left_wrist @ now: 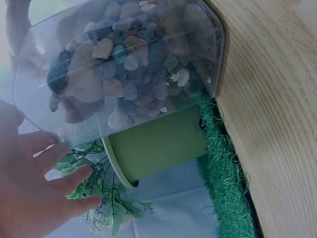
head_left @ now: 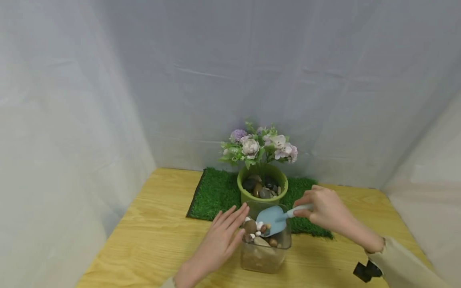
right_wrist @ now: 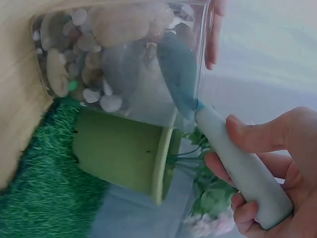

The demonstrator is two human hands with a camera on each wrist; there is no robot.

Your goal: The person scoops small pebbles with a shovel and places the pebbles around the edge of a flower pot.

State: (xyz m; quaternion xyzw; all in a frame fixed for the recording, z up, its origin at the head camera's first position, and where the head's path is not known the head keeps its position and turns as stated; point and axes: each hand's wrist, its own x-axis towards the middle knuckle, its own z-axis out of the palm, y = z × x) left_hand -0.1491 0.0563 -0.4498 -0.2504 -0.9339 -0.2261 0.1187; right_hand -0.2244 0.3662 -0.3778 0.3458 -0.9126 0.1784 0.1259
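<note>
In the head view a clear plastic container (head_left: 264, 260) full of pebbles (head_left: 251, 227) stands on the table in front of a flower pot. My right hand (head_left: 325, 210) grips the pale handle (right_wrist: 247, 173) of a small blue trowel (head_left: 272, 219), its blade dipped inside the container among the stones. The right wrist view shows the blade (right_wrist: 178, 74) through the clear wall. My left hand (head_left: 221, 240) has its fingers extended, fingertips right at the container's left rim. Seen from the left wrist, stones of mixed sizes (left_wrist: 138, 64) fill the container.
Behind the container, a green pot (head_left: 245, 194) holds dark stones and artificial flowers (head_left: 251, 147). It sits on a strip of artificial grass (head_left: 216, 194) across the wooden table (head_left: 144, 240). White sheeting (head_left: 223, 80) hangs at the back and sides.
</note>
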